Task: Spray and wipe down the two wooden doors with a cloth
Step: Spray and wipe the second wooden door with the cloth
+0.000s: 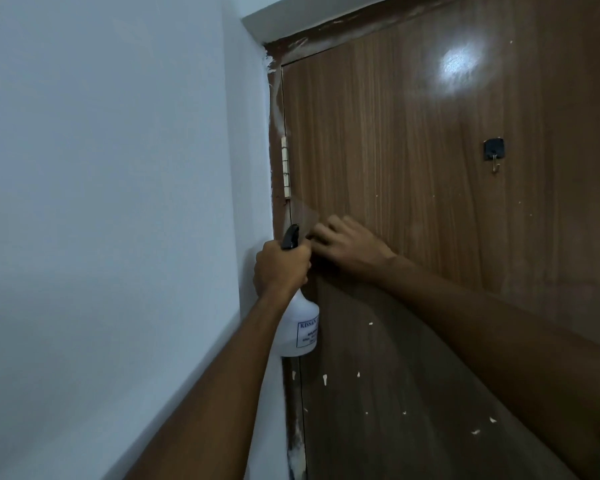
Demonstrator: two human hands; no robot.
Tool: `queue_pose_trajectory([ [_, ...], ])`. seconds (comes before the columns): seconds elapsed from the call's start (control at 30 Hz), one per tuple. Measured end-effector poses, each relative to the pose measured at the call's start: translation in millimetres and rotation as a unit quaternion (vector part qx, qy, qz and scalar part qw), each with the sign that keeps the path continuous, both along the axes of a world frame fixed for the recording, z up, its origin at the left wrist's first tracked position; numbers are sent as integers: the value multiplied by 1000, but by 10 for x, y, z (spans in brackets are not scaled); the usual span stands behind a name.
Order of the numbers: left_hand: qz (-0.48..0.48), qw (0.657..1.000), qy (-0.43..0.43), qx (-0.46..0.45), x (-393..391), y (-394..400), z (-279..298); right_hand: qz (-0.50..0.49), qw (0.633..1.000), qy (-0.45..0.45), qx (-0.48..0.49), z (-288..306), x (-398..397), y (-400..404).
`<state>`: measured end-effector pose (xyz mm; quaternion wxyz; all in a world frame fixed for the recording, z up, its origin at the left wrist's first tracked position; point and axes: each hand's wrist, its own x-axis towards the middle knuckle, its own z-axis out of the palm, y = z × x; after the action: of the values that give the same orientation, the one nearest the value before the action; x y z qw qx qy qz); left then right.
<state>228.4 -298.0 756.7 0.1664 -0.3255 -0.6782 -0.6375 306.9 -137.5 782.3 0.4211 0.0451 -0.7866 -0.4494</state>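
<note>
By the door [413,150], left hand [280,268] grips spray bottle [300,323]

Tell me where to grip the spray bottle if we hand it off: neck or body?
Likely the neck. The left hand already wraps the spray bottle just under its black trigger head, where it narrows. Come from the wall side, fingers toward the door. The wider white body hanging below looks harder to close a hand around.

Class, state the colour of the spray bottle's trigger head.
Black, on the spray bottle; seen in the head view.

2 bare forearms, no sleeves, bare hands [281,268]
</note>
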Motion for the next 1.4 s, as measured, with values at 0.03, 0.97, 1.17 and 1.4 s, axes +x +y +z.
queue_pose_trajectory([
  [0.03, 4, 1000, -1, 4, -3, -10, 41, 9, 998, 49, -38, 134, -23, -21],
  [0.97, -28, 1000, 1, 7, -125, -132, 246, 15, 991, 86, -99, 129, -487, -296],
  [1.17, -8, 1000, -20, 9, -35, -112, -105, -19, 999, -12, -28, 74, -259, -246],
  [1.4, -15, 995, -28, -92, 94, -55, -815, 10, 997, 22, -73, -209, -50, -101],
])
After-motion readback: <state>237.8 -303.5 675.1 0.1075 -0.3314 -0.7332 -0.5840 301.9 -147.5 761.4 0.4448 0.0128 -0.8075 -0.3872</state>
